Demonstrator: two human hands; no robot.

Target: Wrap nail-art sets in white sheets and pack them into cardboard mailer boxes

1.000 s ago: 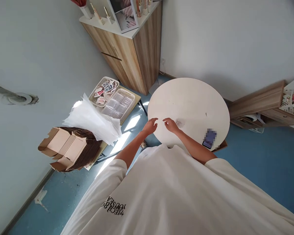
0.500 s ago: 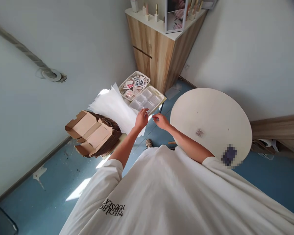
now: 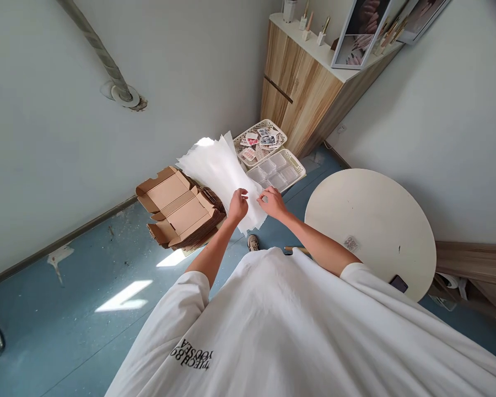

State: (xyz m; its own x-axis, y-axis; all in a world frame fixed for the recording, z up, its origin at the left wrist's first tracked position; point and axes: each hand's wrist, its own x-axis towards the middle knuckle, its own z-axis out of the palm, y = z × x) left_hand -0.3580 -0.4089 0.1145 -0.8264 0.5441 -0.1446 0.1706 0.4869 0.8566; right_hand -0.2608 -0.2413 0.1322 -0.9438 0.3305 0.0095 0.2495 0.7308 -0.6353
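A stack of thin white paper sheets [image 3: 219, 165] lies on a low side table. Both hands are over its near corner. My left hand [image 3: 237, 204] has its fingers curled in a pinch at the edge of the top sheet. My right hand [image 3: 273, 202] is a little to the right, its fingers loosely bent and apart, the tips touching the same corner. A pile of flat brown cardboard boxes [image 3: 177, 207] lies left of the sheets. Beyond them stand two white baskets, one with small printed cards [image 3: 259, 139] and one with clear plastic cases [image 3: 278, 171].
A round white table [image 3: 376, 220] stands to my right with a phone [image 3: 398, 283] at its near edge and a small clear packet [image 3: 350, 243]. A wooden cabinet [image 3: 301, 88] stands in the corner. Blue floor lies below, and a pipe [image 3: 107, 60] runs along the wall.
I have turned left, away from the round table. Both hands have moved from the tabletop to the white paper stack on the side table.
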